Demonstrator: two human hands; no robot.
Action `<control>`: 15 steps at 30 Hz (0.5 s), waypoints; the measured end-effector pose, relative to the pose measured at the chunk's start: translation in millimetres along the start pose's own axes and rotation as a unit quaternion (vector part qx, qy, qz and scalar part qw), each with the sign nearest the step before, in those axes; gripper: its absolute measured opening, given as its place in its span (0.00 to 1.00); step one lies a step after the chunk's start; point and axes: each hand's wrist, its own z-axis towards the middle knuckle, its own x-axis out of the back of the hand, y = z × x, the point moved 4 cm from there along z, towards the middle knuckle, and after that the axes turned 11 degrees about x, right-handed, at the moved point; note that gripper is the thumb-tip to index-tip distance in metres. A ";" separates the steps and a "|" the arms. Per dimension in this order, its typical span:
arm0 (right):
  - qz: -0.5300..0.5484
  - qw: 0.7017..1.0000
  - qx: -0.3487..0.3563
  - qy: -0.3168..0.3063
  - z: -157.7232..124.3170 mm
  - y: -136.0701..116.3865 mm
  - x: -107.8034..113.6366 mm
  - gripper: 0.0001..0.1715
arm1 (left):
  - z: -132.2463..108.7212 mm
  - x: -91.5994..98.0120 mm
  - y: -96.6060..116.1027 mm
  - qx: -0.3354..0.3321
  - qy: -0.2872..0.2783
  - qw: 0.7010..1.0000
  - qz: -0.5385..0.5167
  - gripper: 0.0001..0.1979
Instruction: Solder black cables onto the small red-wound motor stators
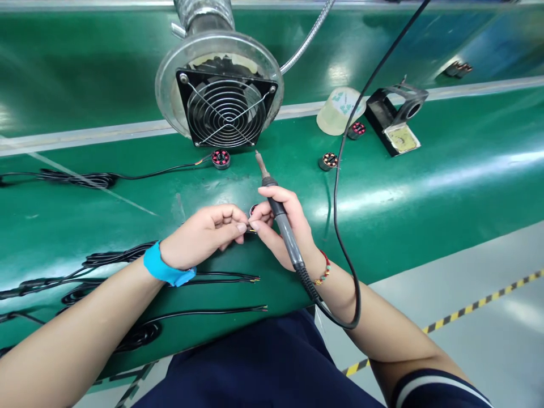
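A soldering iron (289, 239) rests in my right hand (302, 229), its metal tip pointing up and away over the bench. The thumb and fingers of that hand also pinch together at the fingertips. Meeting them there, my left hand (208, 232) is closed on thin wire ends (252, 230) with yellowish tips. Just behind the right fingers a small round motor part (254, 209) is mostly hidden, and I cannot tell whether it is held. Black cables (225, 311) with bared coloured ends lie below my left wrist.
A fume extractor fan (227, 110) hangs ahead. Near it sits a pink-wound motor stator (220, 159) wired to a cable. Rightward are a copper-wound stator (328, 162), another pink one (356, 130), a tape roll (340, 110) and an iron stand (395, 116). The iron's cord (338, 192) crosses my right side.
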 end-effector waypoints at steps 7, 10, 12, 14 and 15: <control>-0.191 0.981 -0.032 -0.024 0.3 5.8 9.7 0.27 | 12.4 16.3 -6.8 0.023 0.130 0.990 0.043 0.07; -0.206 0.975 -0.070 -0.054 -0.7 10.5 9.5 0.27 | 14.4 18.7 -8.1 0.032 0.148 0.987 0.050 0.07; -0.186 0.978 -0.078 -0.054 -1.2 10.6 9.2 0.26 | 14.7 18.8 -8.4 0.036 0.151 0.987 0.052 0.07; -0.169 0.983 -0.066 -0.032 -0.9 7.8 11.3 0.24 | 14.7 18.5 -8.4 0.040 0.152 0.986 0.050 0.07; -0.161 0.985 -0.058 -0.020 -0.6 5.9 13.0 0.23 | 14.7 18.2 -8.4 0.042 0.151 0.986 0.049 0.07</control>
